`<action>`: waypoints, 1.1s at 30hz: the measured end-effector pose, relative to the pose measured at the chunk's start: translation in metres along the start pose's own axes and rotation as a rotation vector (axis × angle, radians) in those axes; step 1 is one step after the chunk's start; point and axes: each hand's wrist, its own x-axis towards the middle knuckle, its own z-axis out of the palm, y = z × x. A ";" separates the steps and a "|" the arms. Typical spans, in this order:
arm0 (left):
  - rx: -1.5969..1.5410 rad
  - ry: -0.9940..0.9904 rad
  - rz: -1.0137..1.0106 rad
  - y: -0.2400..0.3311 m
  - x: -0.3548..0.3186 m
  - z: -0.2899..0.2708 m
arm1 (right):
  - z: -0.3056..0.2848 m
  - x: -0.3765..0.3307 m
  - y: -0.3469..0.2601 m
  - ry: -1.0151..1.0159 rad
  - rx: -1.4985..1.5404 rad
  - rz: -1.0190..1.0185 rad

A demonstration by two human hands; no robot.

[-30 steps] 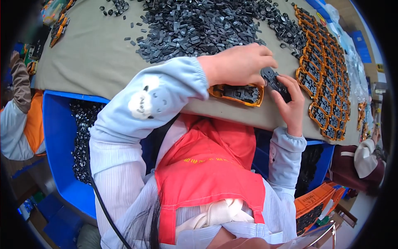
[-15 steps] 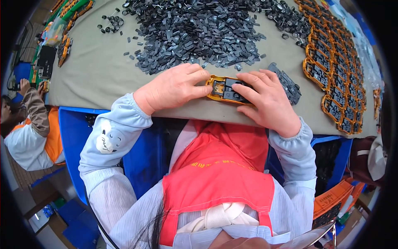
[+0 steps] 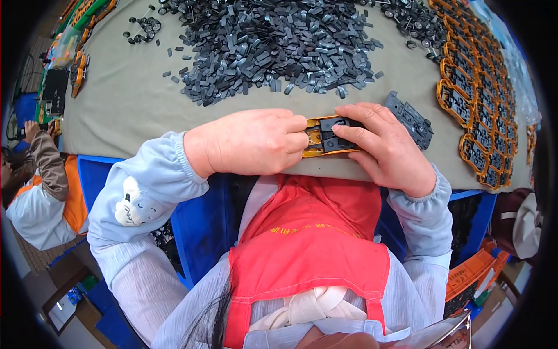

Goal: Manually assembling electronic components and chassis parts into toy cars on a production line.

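Toy car [image 3: 329, 143] is gripped by the right hand [image 3: 390, 150] at the bench [image 3: 116, 116]'s near edge, its left end met by the left hand [image 3: 253, 142], curled, any hold hidden; by uneven pressure it could be tipped off.

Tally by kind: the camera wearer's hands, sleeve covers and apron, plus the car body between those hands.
Hands (left hand, right hand): 2
Light-blue sleeve covers: 2
Red apron: 1
Orange car body: 1
Total: 6
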 end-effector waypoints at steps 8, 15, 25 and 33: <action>-0.115 0.022 -0.001 -0.007 -0.009 0.002 | 0.001 -0.002 -0.005 -0.019 0.027 0.003; -0.052 0.027 -0.008 -0.003 -0.008 0.001 | 0.002 -0.003 -0.006 -0.035 0.016 0.013; -0.086 -0.141 0.031 -0.012 0.010 -0.011 | 0.002 -0.002 -0.001 -0.039 0.028 -0.010; -0.082 -0.050 0.139 -0.023 0.002 -0.005 | 0.006 -0.005 0.000 -0.013 0.048 -0.002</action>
